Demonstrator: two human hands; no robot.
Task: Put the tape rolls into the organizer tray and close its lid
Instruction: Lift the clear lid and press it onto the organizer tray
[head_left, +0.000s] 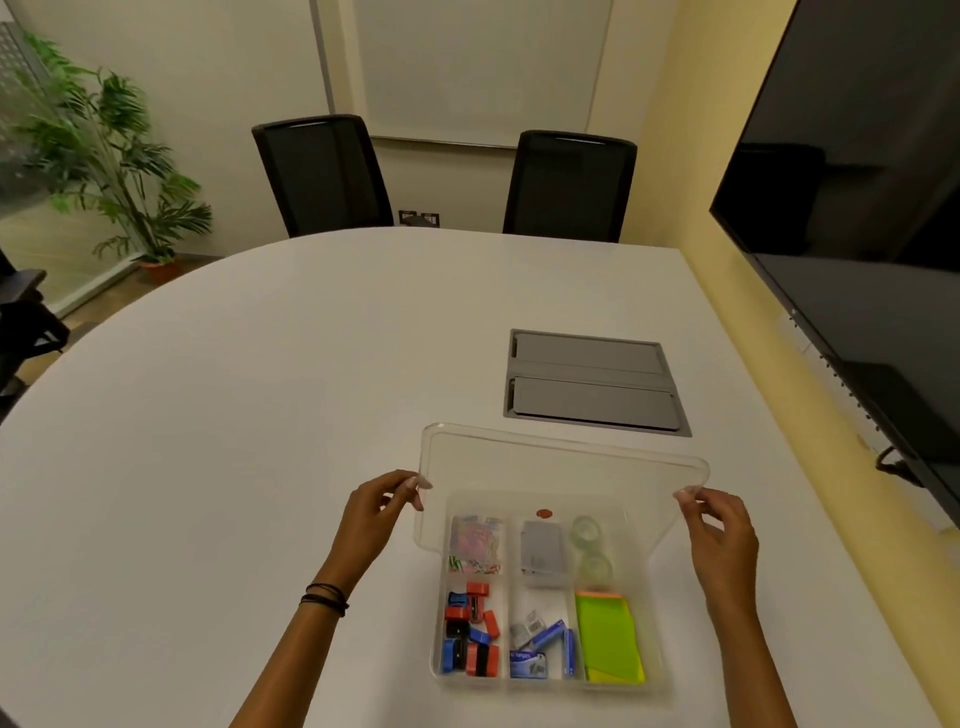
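Note:
A clear organizer tray (437, 670) lies on the white table in front of me. Two clear tape rolls (589, 545) sit in its far right compartment, seen through the lid. The transparent lid (561, 467) is held tilted above the tray's far half. My left hand (379, 512) pinches the lid's left edge. My right hand (719, 525) pinches its right edge. Other compartments hold paper clips, small sharpeners, staple boxes and green sticky notes (613, 642).
A grey cable hatch (592, 382) is set into the table (234, 415) beyond the tray. Two black chairs (569, 184) stand at the far side. A large dark screen (857, 208) hangs on the right wall. A potted plant (104, 156) stands far left.

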